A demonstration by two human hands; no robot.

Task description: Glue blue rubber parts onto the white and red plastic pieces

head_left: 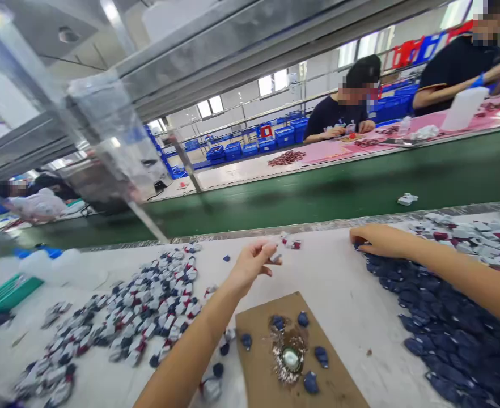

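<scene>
On the desk (330, 272) we have a brown cardboard sheet (256, 379), and we place everything by it. Five dark blue pieces (321, 356) lie on it around a pale, shiny blob (291, 358) in a stained patch. Just beyond its far edge, our left hand (252, 265) is raised with a narrow grip, pinching a small grey piece (276, 258) between thumb and fingers. Two grey-and-red pieces (291, 242) lie farther beyond the cardboard, near those fingertips. Beyond the cardboard and to its right, our right hand (371, 241) curls its fingers down at the far end of a dark blue heap (441, 323); we cannot tell whether its grip holds a piece. To the cardboard's left spreads a pile of grey, blue and red pieces (160, 306). Well beyond the cardboard, across a green strip (275, 201), a co-worker (333, 116) sits with both hands near small parts.
</scene>
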